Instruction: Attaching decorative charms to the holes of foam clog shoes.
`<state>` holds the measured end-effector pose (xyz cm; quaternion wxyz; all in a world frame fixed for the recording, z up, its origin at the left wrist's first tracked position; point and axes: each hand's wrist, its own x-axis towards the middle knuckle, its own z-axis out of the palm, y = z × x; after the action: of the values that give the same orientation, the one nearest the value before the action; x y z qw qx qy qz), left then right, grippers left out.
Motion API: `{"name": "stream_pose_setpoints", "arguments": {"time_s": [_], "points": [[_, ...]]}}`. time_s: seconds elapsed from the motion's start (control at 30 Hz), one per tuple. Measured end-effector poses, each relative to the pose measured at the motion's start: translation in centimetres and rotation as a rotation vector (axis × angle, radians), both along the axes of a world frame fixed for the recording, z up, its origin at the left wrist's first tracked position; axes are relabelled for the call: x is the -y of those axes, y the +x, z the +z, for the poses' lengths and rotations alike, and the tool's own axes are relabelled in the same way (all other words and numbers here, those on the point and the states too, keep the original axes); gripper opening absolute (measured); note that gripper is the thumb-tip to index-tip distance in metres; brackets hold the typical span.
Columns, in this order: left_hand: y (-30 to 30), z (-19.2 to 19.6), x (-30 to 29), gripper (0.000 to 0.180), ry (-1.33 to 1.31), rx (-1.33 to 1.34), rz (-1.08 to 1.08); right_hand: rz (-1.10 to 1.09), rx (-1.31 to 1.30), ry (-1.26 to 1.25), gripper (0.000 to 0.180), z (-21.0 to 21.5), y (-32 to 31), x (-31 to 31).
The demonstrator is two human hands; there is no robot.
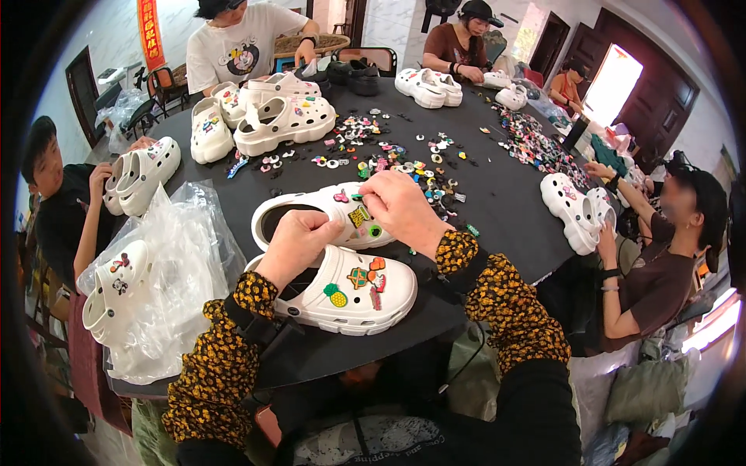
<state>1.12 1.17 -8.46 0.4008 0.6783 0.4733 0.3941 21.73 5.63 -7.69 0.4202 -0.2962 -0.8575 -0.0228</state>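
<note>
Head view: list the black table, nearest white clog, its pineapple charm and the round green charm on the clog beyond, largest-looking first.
1. Black table
2. Nearest white clog
3. Pineapple charm
4. Round green charm

whether the left hand point(295, 242) pinches anything is hidden by its own curled fingers; the fingertips of the right hand point(404, 208) hide a patch of the far clog point(330, 203). the left hand also blocks part of the near clog's opening. a crumpled clear bag point(175, 299) covers part of a clog point(116, 287) at the left. many charms point(536, 140) at the far right are too small to tell apart. the top edge cuts off a far person's cap point(217, 8).
</note>
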Motion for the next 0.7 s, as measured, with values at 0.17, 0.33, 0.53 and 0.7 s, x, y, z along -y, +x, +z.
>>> {"name": "stream_pose_setpoints", "arguments": {"time_s": [0.17,0.33,0.53,0.7], "points": [[0.0,-0.5,-0.1,0.033,0.034,0.010,-0.004,0.029,-0.016,-0.211,0.008,0.7,0.4,0.0],[-0.1,-0.6,-0.1,0.032,0.040,0.008,-0.009,0.015,-0.027,-0.236,0.009,0.8,0.0,0.0],[0.2,0.1,0.3,0.032,0.001,0.000,-0.004,-0.007,0.132,-0.104,0.011,0.8,0.5,0.2],[0.2,0.3,0.4,0.031,0.006,-0.050,0.023,0.019,0.254,-0.052,0.012,1.4,0.9,0.8]]}}
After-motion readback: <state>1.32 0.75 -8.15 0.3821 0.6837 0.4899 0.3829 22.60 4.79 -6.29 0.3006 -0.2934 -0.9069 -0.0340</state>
